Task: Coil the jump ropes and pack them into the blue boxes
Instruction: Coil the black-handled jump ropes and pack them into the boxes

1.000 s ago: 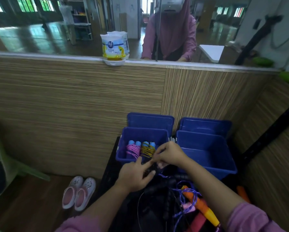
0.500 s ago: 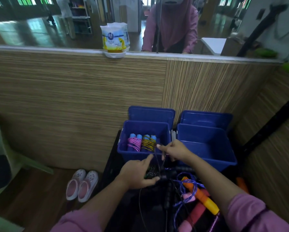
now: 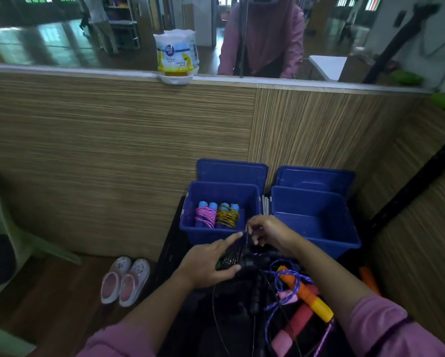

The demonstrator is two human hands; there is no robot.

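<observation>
Left hand: I am watching my left hand [image 3: 208, 262] gripping the black-handled jump rope bundle [image 3: 233, 256], thumb under it, forefinger stretched along the top.
Right hand: my right hand [image 3: 266, 231] is pinching the thin black cord [image 3: 247, 237] just above the bundle, fingers curled together on it.
Where it is: the bundle is sitting low in front of the left blue plastic box [image 3: 218, 210], not yet inside; two coiled ropes are already lying in that box.
Handling: I am judging the cord light, springy and slick, the handles stiff; better holding the handles and keeping the wraps pinned.
Change: compared with half a second ago, my right hand is sitting closer to the left, cord drawn shorter.
Beyond: the right blue plastic box [image 3: 316, 222] is holding nothing visible.
</observation>
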